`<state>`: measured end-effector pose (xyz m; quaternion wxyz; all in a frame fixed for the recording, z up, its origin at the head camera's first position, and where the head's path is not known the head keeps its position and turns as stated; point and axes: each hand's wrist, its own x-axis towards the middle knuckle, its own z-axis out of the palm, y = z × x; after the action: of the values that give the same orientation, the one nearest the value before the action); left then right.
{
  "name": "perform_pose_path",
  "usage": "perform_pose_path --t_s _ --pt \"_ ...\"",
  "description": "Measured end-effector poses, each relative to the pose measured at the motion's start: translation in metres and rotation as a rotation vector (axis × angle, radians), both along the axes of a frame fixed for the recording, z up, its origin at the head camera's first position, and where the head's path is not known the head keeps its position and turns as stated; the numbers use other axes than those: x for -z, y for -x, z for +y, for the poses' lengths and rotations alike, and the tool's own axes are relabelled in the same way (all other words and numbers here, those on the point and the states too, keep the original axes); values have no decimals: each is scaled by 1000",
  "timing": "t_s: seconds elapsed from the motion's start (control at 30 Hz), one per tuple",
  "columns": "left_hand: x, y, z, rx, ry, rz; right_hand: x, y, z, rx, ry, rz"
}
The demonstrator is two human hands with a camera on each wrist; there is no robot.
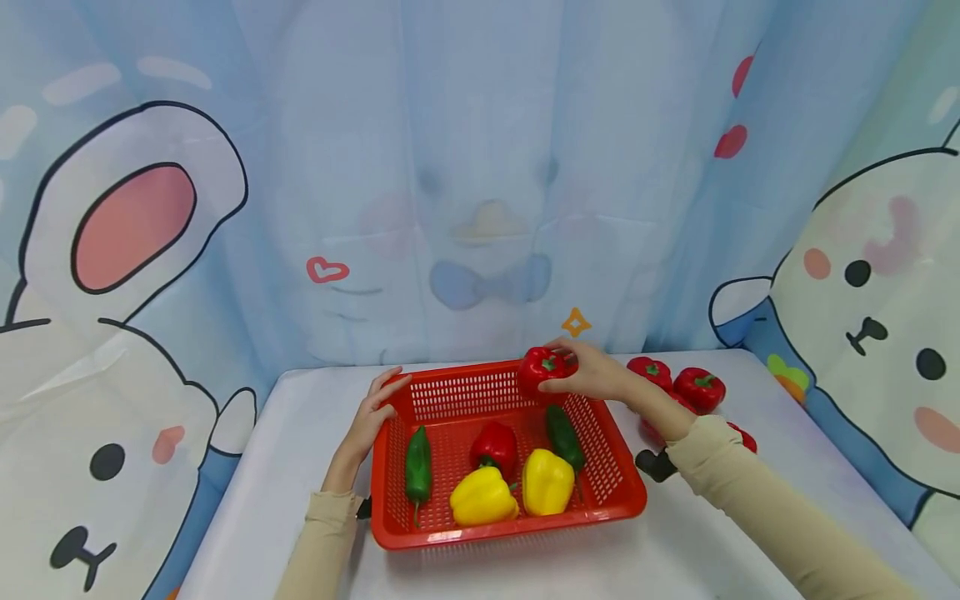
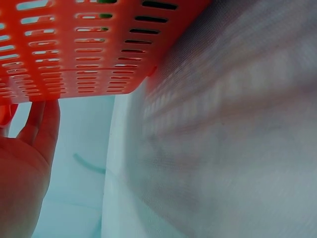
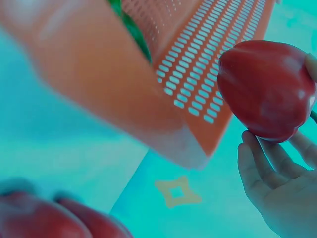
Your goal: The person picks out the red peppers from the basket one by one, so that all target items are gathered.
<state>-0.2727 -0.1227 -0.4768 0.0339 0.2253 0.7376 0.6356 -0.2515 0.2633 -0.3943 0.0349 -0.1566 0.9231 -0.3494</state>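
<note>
A red plastic basket (image 1: 517,527) with slotted walls sits on the white table. At its back left corner my left hand (image 1: 365,423) grips the rim; the left wrist view has those fingers (image 2: 47,129) against the outer wall. My right hand (image 1: 597,375) holds a red bell pepper (image 1: 537,372) by its side over the back right corner. In the right wrist view this pepper (image 3: 267,89) is between thumb and fingers. Inside the basket lie a long green pepper (image 1: 418,467), a red bell pepper (image 1: 495,446), two yellow bell peppers (image 1: 483,497) and a dark green elongated vegetable (image 1: 564,437).
Several red bell peppers (image 1: 700,389) are grouped on the table to the right of the basket, some partly hidden by my right forearm. A blue curtain (image 1: 480,150) with cartoon animals hangs behind the white table (image 1: 300,417).
</note>
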Motion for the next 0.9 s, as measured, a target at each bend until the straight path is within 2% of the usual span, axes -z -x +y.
perform_pose_path --t_s 0.2,0.47,0.73,0.9 --pt "-1 0 0 8 -5 13 -11 -3 19 32 25 34" --pt "-1 -2 0 10 -2 29 -22 -10 53 86 9 74" --pt "-1 0 0 11 8 -8 -25 -18 96 194 -3 39" --pt "0 2 -1 13 18 -21 -29 -25 118 276 -75 42"
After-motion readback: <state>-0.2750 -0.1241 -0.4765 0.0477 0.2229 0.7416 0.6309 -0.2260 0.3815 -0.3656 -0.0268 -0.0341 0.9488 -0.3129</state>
